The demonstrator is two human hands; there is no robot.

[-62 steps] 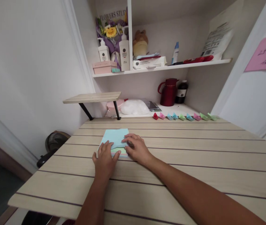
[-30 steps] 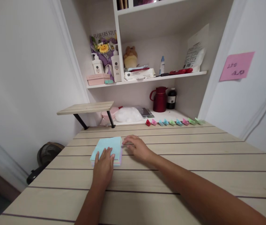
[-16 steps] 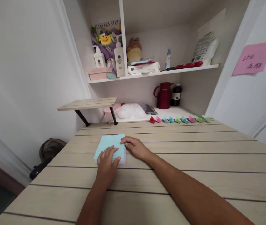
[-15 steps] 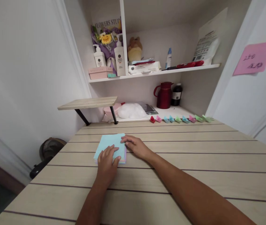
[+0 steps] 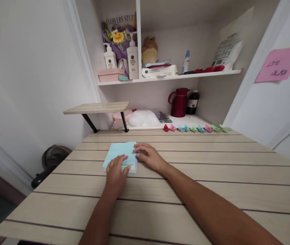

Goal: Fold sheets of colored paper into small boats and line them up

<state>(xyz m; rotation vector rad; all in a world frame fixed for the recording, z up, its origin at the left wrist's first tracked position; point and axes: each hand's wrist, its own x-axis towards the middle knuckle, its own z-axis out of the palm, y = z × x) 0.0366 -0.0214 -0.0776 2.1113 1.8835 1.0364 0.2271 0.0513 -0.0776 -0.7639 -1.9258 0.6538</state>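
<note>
A stack of square coloured paper (image 5: 135,167) lies on the wooden table, with a light blue sheet (image 5: 119,149) on top. That sheet sits slightly askew, and a strip of green and other pastel layers shows along the front edge. My left hand (image 5: 116,172) rests on the front part of the stack, fingers stretched over the blue sheet and thumb apart by the front edge. At the stack's right side is my right hand (image 5: 150,157), its fingers extended and a little spread, fingertips at the blue sheet's right edge.
Several small folded paper pieces (image 5: 193,129) stand in a row along the table's back edge. A raised wooden stand (image 5: 96,108) is at back left. Behind are a red jug (image 5: 180,103), a dark bottle (image 5: 192,102) and a white fluffy bundle (image 5: 143,118).
The top blue sheet has shifted away from me, baring green paper at the front of the stack. Both hands stay close to where they were; the view has tilted slightly.
</note>
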